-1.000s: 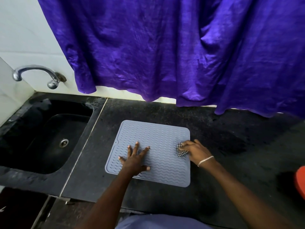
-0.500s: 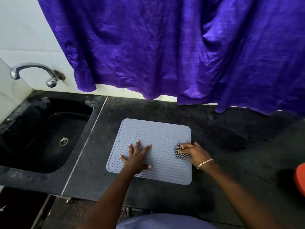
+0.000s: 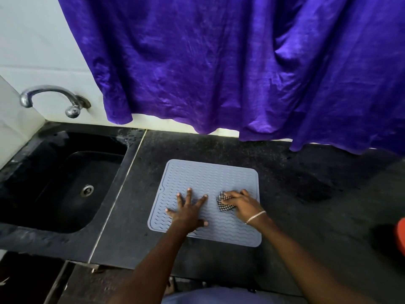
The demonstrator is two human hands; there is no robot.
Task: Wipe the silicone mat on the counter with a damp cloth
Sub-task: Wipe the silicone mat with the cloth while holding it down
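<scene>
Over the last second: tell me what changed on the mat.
The right hand, gripping the checked cloth, slid it leftward from the right edge of the silicone mat toward the left hand. Nothing was taken or let go. The left hand stayed spread flat on the mat; the mat did not shift on the counter.

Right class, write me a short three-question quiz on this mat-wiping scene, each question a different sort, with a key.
1. True or false: the left hand lies flat on the mat, fingers spread.
2. Which hand grips the checked cloth? A) the left hand B) the right hand
3. Fill in: the sink lies to the person's ____ of the mat.

Key: 1 true; 2 B; 3 left.
</scene>
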